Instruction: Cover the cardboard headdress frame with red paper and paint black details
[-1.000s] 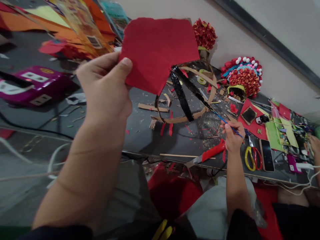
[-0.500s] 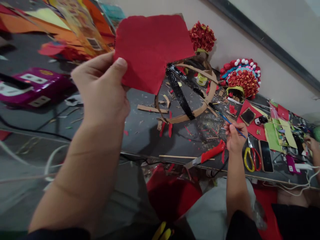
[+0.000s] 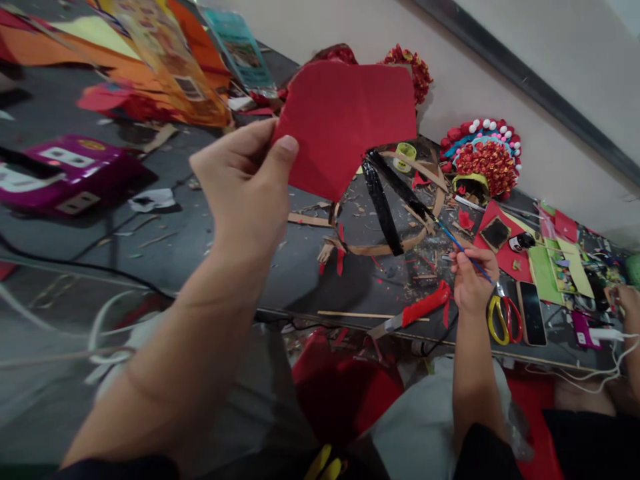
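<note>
My left hand (image 3: 250, 183) pinches the left edge of a red-covered panel (image 3: 350, 120), thumb in front. A round cardboard frame (image 3: 373, 250) joins the panel's lower right side; two of its strips (image 3: 381, 203) are painted glossy black. To the right, my right hand (image 3: 473, 277) holds a thin blue paintbrush (image 3: 457, 241), its tip at the right end of the upper black strip. Below that hand lie scissors (image 3: 505, 319) with yellow and red handles and a phone (image 3: 533, 313). A red-handled cutter (image 3: 425, 303) lies left of it.
A purple power strip (image 3: 75, 175) sits at the left. Red pompom decorations (image 3: 485, 160) stand by the wall. A small black paint bottle (image 3: 521, 241) rests on red paper. Cardboard scraps litter the grey table (image 3: 300, 283). Another person's hand (image 3: 627, 300) is at the far right.
My left hand and the red panel have moved right and slightly down, and the frame has shifted right and tilted. The brush tip has moved slightly right; my right hand has barely moved.
</note>
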{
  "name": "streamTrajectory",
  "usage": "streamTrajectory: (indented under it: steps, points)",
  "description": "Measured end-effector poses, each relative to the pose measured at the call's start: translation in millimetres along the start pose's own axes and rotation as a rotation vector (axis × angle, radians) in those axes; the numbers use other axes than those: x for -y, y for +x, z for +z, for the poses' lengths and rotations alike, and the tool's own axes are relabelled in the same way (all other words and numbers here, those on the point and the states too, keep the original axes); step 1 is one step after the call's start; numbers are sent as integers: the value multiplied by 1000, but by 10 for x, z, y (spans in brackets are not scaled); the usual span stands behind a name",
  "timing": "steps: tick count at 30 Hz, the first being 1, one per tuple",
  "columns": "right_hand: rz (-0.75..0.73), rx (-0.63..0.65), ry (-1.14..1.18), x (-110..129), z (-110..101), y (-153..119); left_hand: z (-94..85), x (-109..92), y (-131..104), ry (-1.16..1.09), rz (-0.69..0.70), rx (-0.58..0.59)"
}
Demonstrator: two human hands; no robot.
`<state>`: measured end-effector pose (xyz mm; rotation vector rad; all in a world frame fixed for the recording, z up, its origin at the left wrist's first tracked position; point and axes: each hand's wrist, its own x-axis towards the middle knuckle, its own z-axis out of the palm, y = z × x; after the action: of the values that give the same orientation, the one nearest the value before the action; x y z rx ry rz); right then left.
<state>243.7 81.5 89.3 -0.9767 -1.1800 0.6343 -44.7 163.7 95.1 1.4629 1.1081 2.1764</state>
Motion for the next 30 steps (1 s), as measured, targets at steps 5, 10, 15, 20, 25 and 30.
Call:
streamTrajectory:
  steps: [5,10,15,20,25,30]
  points:
    - [-61,40,-14,-14,2,-6,30,21,-42,-7,-1,53]
    - [-61,36,-64,-43,-5,3,21,32,-32,-48,-34,37]
    - [-53,35,-68,-47,-31,10,-7,96,7,-79,12,16]
    - [-41,23,-54,-43,-68,21,-17,-75,20,-49,-150,-30]
    - [-24,21,-38,-40,-113,28,-43,-218,64,-38,-279,-64]
    - [-13,6,-34,-32,-138,50,-69,-225,89,-22,-297,-80]
